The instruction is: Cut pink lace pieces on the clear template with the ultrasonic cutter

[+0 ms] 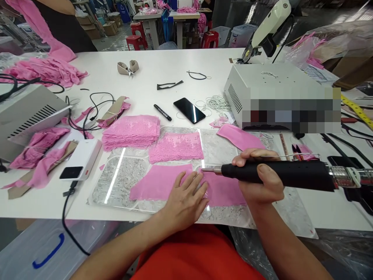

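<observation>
My left hand [186, 200] lies with its fingers spread across two pink fabric pieces, pressing near where they meet. In my right hand [262, 179] is a black handheld tool [291, 174], its metal tip pointing left at the seam just above my left fingertips. The left pink piece [157, 181] and the right pink piece [225, 190] rest on a clear board [125, 182]. Above them lies a single lace piece [176, 147], and beside it a stack of pink lace [131, 131]. Another plain pink piece [240, 137] sits behind the tool.
A grey box machine [274, 85] stands at back right, another [32, 116] at left. A phone [189, 110], a marker [162, 112] and a white power bank [81, 159] lie on the table [151, 62]. Cables run at both sides. A person [67, 25] is at upper left.
</observation>
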`<state>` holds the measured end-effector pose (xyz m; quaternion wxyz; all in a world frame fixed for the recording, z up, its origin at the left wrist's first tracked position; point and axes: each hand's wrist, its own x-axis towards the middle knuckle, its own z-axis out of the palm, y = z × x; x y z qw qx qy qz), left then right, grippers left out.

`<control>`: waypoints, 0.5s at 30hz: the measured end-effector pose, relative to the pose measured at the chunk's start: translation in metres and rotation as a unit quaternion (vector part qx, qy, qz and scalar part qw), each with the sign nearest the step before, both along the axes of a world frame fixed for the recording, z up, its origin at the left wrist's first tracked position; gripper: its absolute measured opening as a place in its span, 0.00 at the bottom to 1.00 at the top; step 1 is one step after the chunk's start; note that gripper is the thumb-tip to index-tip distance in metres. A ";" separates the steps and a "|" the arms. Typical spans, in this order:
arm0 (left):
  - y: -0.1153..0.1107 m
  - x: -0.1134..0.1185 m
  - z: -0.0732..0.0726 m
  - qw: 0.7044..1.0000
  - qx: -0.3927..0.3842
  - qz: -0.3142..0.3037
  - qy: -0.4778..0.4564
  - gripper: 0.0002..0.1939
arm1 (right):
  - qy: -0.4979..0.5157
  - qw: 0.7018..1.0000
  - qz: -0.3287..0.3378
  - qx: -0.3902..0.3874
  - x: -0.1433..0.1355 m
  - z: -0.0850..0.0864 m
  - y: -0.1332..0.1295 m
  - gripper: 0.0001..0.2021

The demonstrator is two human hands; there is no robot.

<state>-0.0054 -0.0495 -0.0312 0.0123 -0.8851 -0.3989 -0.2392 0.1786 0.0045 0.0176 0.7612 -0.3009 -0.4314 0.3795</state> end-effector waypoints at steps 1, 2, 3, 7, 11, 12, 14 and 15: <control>0.000 0.000 0.000 1.000 -0.001 0.000 -0.001 0.15 | -0.002 1.000 0.001 0.001 0.000 0.000 0.000 0.08; 0.000 0.000 0.000 1.000 -0.003 -0.001 -0.002 0.15 | -0.005 1.000 0.001 0.001 0.000 -0.001 0.000 0.08; 0.000 0.000 0.000 1.000 -0.004 -0.002 -0.003 0.15 | -0.008 1.000 0.000 0.000 -0.001 -0.001 0.001 0.08; 0.001 0.000 0.001 1.000 -0.008 -0.006 -0.004 0.15 | -0.011 1.000 -0.001 0.002 -0.002 -0.002 0.001 0.08; 0.001 0.000 0.001 1.000 -0.015 -0.005 -0.003 0.15 | -0.012 1.000 0.005 0.010 -0.003 -0.004 0.001 0.08; 0.000 0.000 0.001 1.000 -0.015 -0.006 -0.003 0.15 | -0.014 1.000 0.004 0.012 -0.003 -0.004 0.001 0.07; 0.001 0.000 0.000 1.000 -0.016 -0.007 -0.004 0.15 | -0.021 1.000 -0.003 0.012 -0.004 -0.004 0.001 0.06; 0.001 0.000 0.000 1.000 -0.016 -0.007 -0.005 0.15 | -0.027 1.000 -0.008 0.009 -0.005 -0.004 0.001 0.05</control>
